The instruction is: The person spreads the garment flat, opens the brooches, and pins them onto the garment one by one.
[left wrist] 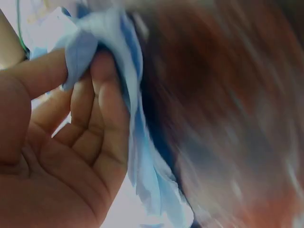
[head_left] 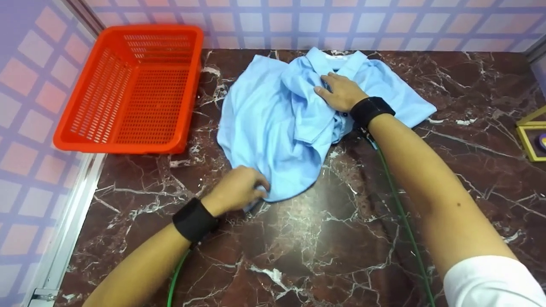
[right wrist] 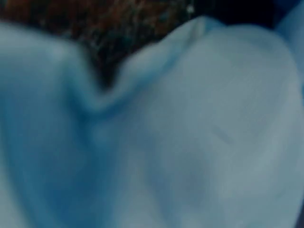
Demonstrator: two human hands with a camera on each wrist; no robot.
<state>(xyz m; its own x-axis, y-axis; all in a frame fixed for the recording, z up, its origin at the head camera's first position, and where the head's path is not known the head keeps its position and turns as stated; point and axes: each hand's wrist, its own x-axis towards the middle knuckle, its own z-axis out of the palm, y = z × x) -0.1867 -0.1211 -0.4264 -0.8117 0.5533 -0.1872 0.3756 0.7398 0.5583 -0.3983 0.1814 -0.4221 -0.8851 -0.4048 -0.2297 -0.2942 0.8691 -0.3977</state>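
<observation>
A light blue collared shirt (head_left: 264, 115) lies bunched on the dark marbled table, with its collar (head_left: 319, 64) toward the back wall. At the near lower edge of the shirt, my left hand (head_left: 238, 188) pinches the fabric. The left wrist view shows the cloth (left wrist: 107, 28) between thumb and fingertips, with a fold hanging down beside the hand (left wrist: 78, 147). My right hand (head_left: 342, 92) rests on the shirt just below the collar, fingers extended. Blurred blue fabric (right wrist: 204, 123) fills most of the right wrist view, where the right hand is out of sight.
A red perforated plastic basket (head_left: 187, 123) stands at the back left. At the right edge is part of a yellow frame (head_left: 524, 143) with a purple round item (head_left: 542, 140). A green cord (head_left: 399, 202) runs along the right arm. Checkered walls (head_left: 294, 23) border the table (head_left: 324, 256).
</observation>
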